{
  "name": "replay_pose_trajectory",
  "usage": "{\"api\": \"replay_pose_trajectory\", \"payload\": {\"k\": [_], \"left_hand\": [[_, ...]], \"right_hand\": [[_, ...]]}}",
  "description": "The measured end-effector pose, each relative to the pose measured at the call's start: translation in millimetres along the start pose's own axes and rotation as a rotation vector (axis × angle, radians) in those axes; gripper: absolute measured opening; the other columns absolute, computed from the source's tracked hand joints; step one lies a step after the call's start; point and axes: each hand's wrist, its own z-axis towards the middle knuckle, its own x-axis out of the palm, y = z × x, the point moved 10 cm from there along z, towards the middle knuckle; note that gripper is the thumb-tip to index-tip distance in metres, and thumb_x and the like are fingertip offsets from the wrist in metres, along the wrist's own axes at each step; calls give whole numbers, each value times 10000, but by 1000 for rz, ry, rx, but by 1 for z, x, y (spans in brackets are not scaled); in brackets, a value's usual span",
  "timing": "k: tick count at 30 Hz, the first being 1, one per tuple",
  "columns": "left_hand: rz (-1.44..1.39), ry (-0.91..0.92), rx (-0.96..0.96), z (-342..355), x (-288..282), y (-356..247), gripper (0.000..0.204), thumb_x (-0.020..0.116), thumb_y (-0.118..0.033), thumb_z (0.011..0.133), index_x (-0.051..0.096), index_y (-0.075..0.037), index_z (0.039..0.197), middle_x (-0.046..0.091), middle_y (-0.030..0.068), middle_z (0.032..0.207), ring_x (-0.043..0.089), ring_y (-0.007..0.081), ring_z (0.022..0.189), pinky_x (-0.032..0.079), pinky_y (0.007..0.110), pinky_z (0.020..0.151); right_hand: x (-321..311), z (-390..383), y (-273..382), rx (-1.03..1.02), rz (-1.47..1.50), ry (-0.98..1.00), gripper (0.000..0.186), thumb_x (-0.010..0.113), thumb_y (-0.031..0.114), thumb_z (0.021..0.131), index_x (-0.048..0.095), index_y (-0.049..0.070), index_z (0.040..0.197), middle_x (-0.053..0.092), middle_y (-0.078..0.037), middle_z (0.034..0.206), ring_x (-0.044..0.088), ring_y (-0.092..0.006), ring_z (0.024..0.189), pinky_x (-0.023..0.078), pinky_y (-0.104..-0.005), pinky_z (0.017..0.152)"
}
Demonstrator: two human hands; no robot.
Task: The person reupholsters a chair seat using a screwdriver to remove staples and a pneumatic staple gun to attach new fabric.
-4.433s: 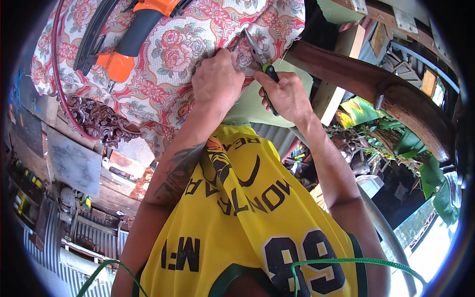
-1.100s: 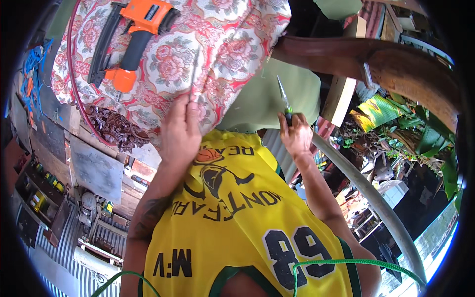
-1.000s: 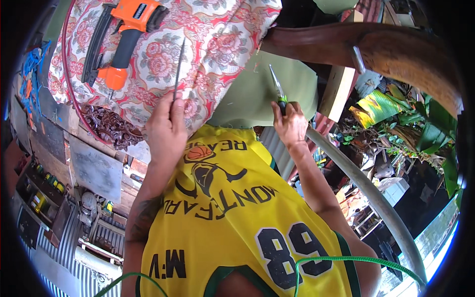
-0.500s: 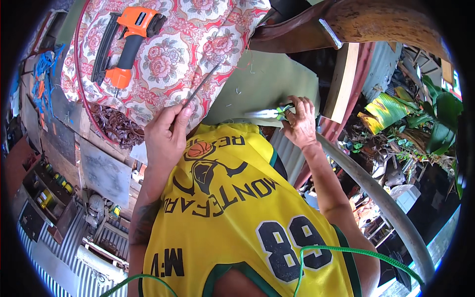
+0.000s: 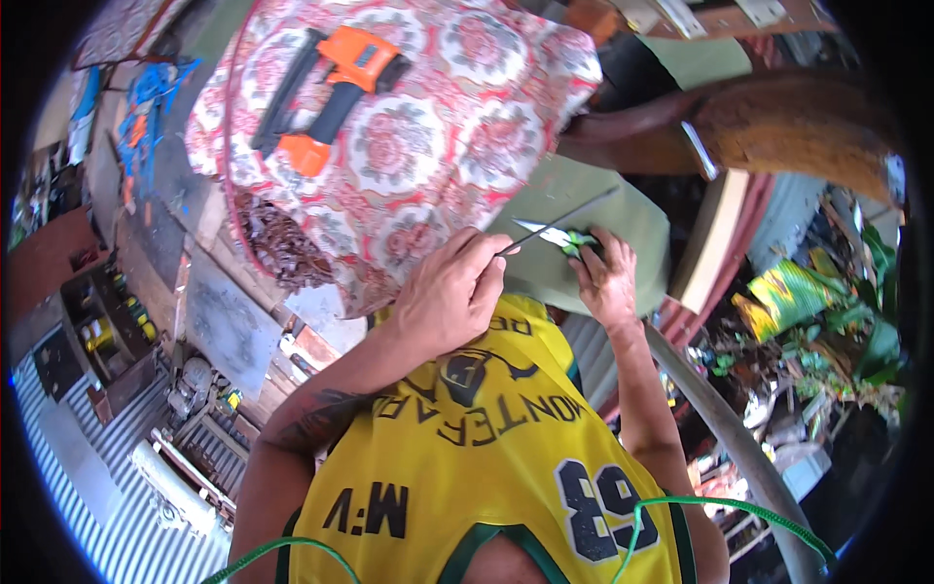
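Note:
My left hand [image 5: 449, 295] is closed round a thin dark metal rod [image 5: 574, 212], whose free end points up and to the right. The grip end of the rod is hidden in my fingers. In my right hand [image 5: 608, 277] I hold long-nose pliers [image 5: 555, 236] with green handles and silver jaws pointing left. The rod passes close to the pliers' jaws; I cannot tell whether they touch. Both tools are over an olive-green sheet [image 5: 637, 229]. Beside it, floral upholstery fabric [image 5: 491, 146] in red and white carries an orange and black staple gun [image 5: 336, 102].
A red hose [image 5: 227, 165] runs along the fabric's left edge, near dark carved wood [image 5: 282, 243]. A curved brown wooden piece [image 5: 769, 122] stands at the far right. Below it are a pale wooden board [image 5: 715, 238] and a grey pipe [image 5: 725, 419]. A green cord [image 5: 720, 498] crosses in front.
My left hand has moved right with the rod, off the floral fabric and close to the pliers. My view has shifted, so the staple gun appears farther right.

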Motion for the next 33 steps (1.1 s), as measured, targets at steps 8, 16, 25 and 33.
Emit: {"api": "replay_pose_trajectory", "payload": {"k": [8,16,25,33], "left_hand": [[193,-768,-201,-27,-166,71,308,613,-30,977,693,19,1270,686,195,966,676,341,775,530,384,705],[572,-740,-162,67,-295,220,346,619,-94,930,748,-58,1249,715,290,1129,704,450,1062,550,486,982],[677,-661,-180,102,-282,229,386,684,-286,965,709,-132,1318,738,191,1163,698,390,1075,526,481,989],[587,-162,430,71,-94,84,393,615,-46,968,652,-52,1360,649,128,1375,588,342,1308,474,456,1101]], "right_hand": [[-16,0,4,92,56,-150,299,865,212,812,769,35,1033,626,-159,1364,562,-407,1296,422,-542,1131],[-23,4,28,107,-32,-161,306,823,180,867,755,57,1139,612,-178,1363,558,-416,1294,467,-510,1088],[-39,4,84,183,75,-284,358,783,-2,837,726,59,1185,676,-133,1187,649,-357,1108,525,-471,964],[-24,66,92,432,312,-339,180,748,149,947,754,11,1063,717,-187,917,699,-359,810,557,-443,770]]}}
